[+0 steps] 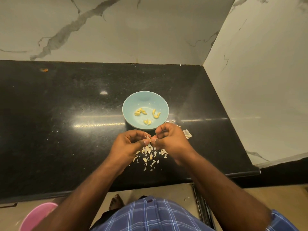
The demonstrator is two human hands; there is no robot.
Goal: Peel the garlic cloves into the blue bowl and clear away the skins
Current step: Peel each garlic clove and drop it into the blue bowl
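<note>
A view looking down from the person's head at a black stone counter (66, 130) set into a corner of pale marble-patterned walls.

At the far left, low in the view, the rim of a pink container (35, 214) shows at floor level below the counter's edge; what it holds cannot be seen.

Moving right, the left hand (129, 144) hovers over the counter with fingers curled inward, thumb and fingertips pinching a small garlic clove (150, 139). Only a pale sliver of the clove and its papery skin shows between the two hands.

Directly under the hands lies a loose scatter of garlic skins (148, 155), which suggests the hands work here so the peel drops in one heap, easy to gather later.

Just beyond the hands sits the blue bowl (131, 100), close enough that a finished clove needs only a short reach. Inside it lie several yellowish peeled cloves (146, 115) in three small clusters.

The right hand (171, 140) meets the left at the clove, its fingers also curled and pinching, apparently pulling skin away while the left steadies.

Just right of that hand, larger skin pieces (187, 133) rest on the counter near the bowl. The skins are not yet cleared.
</note>
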